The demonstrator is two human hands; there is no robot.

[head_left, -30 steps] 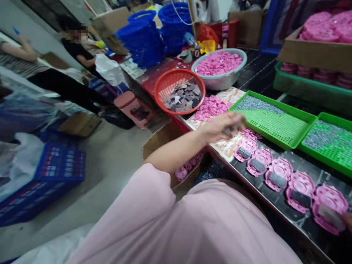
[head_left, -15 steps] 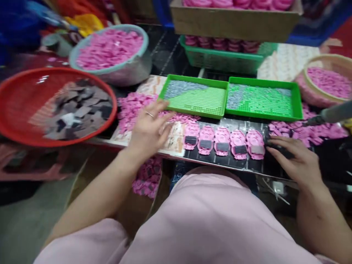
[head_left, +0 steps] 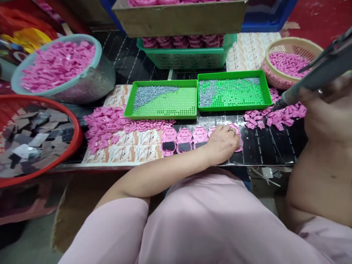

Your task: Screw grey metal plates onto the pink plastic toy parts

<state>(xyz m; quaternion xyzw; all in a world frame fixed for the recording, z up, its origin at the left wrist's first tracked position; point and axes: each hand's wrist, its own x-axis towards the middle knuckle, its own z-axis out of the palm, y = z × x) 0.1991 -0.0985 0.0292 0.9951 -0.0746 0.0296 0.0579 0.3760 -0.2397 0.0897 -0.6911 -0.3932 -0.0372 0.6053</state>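
Observation:
A row of pink plastic housings (head_left: 184, 139), each with a dark insert, lies on the black mat near the table's front edge. My left hand (head_left: 223, 143) rests on the right end of that row, fingers curled down over the last housings. My right hand (head_left: 326, 110) is raised at the right and grips a grey powered screwdriver (head_left: 313, 79), whose tip points down toward loose pink pieces (head_left: 271, 117). Two green perforated trays (head_left: 165, 101) (head_left: 233, 91) with small grey screws sit just behind the row.
A red basket of dark grey squares (head_left: 35, 135) is at the left. A grey bowl of pink parts (head_left: 59, 68) stands behind it. A beige basket of pink bits (head_left: 288, 62) sits at the far right. A green crate (head_left: 189, 58) and a cardboard box (head_left: 178, 18) are at the back.
The view swung from the left aisle to face the table. My left hand moved right onto the end of the row. My right hand rose from the mat with the screwdriver.

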